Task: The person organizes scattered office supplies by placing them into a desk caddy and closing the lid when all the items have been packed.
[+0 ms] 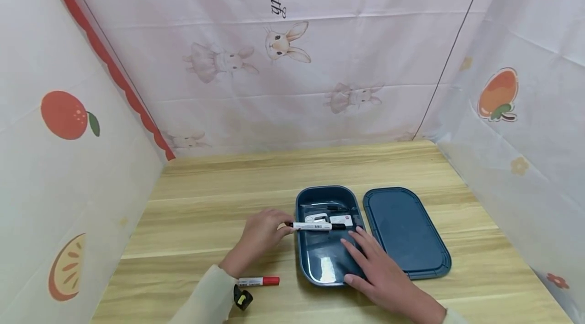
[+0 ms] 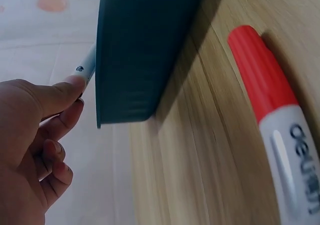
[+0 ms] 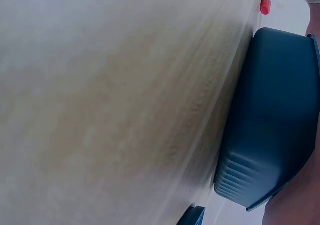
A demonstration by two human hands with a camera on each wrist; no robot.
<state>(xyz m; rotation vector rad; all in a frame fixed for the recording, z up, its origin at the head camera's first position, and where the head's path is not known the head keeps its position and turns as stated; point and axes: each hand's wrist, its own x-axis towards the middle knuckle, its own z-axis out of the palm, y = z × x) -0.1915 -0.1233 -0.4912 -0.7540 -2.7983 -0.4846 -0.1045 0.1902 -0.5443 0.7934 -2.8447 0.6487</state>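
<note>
My left hand (image 1: 267, 232) pinches one end of a white marker with a black cap (image 1: 315, 226). That marker lies level over the dark blue box (image 1: 320, 274), its cap pointing right. In the left wrist view, thumb and forefinger hold the marker (image 2: 86, 67) at the box's rim. My right hand (image 1: 381, 276) rests at the box's right side, fingers reaching over the rim. Inside the box are a dark pen (image 1: 333, 208), a white card (image 1: 340, 221) and a small white item (image 1: 316, 218), partly hidden by the marker.
The dark blue lid (image 1: 407, 230) lies flat right of the box. A marker with a red cap (image 1: 270, 281) lies on the wooden table (image 1: 215, 187), partly behind my left sleeve. Printed cloth walls (image 1: 256, 110) stand around the table.
</note>
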